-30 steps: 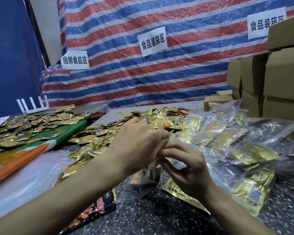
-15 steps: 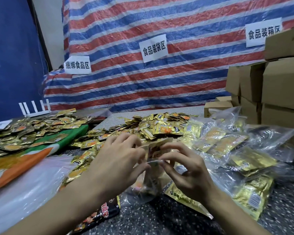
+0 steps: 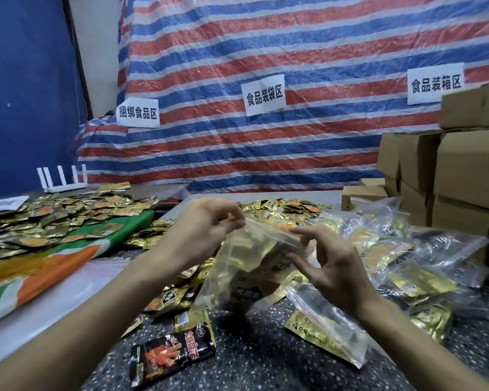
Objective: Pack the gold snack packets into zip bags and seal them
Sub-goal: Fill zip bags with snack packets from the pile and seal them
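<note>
A clear zip bag (image 3: pixel 246 258) with gold snack packets inside hangs between my hands above the speckled table (image 3: pixel 266 362). My left hand (image 3: pixel 201 235) pinches the left end of its zip strip. My right hand (image 3: pixel 333 266) pinches the strip's right end between thumb and fingertips. Loose gold packets (image 3: pixel 283 213) lie heaped behind the bag. Another clear zip bag (image 3: pixel 328 323) lies flat under my right wrist, over a gold packet. Filled zip bags (image 3: pixel 407 258) pile up at the right.
A black and red snack packet (image 3: pixel 170 354) lies near the front edge. More gold packets (image 3: pixel 68 215) cover a green, white and orange cloth at the left. Cardboard boxes (image 3: pixel 463 176) stack at the right. A white router (image 3: pixel 62 179) stands at the back left.
My hands have drawn apart along the zip strip, left hand to the left, right hand to the right. The bag sits higher and more spread out than before.
</note>
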A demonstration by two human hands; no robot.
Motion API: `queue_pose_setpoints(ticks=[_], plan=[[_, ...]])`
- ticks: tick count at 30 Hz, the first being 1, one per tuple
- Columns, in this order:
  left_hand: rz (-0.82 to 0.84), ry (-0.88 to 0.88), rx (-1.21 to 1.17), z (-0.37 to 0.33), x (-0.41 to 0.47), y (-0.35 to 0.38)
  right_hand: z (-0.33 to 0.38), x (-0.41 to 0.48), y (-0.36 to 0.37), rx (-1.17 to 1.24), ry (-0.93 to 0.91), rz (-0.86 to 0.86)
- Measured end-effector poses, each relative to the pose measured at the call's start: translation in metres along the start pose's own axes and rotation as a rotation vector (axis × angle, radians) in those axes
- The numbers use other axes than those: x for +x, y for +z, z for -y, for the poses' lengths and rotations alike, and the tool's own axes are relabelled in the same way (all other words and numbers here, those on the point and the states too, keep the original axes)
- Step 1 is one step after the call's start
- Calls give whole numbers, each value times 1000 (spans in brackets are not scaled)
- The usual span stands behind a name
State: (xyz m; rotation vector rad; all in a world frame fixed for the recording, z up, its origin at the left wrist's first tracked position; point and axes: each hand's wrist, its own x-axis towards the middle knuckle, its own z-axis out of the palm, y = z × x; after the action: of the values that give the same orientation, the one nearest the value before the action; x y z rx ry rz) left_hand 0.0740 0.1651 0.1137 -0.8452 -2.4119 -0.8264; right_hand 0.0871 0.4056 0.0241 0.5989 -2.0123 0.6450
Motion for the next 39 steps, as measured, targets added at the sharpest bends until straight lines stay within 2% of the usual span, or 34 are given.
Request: queue_pose_setpoints(ticks=[6,9,13,19,25,30,35,39], plan=[[-74,-24,-146,10,3,-8,5,19,-14,-15,183,292],[-125,-11,-190,14,-1,-10,9,30,-17,2,211,244],[-224,-51,-255,26,-6,-20,16,50,-26,122,310,308],[-204,-242,-613,41,-13,-27,25,66,-41,416,446,197],[-97,-321,-648,47,-24,-17,26,67,-59,510,611,387],[-66,-376,-669,47,-21,-15,30,71,-68,485,641,393],[-37,-304,-653,46,-22,-14,38,71,-64,463,606,344],[-93,-261,-679,45,-26,-12,44,77,-69,332,566,490]])
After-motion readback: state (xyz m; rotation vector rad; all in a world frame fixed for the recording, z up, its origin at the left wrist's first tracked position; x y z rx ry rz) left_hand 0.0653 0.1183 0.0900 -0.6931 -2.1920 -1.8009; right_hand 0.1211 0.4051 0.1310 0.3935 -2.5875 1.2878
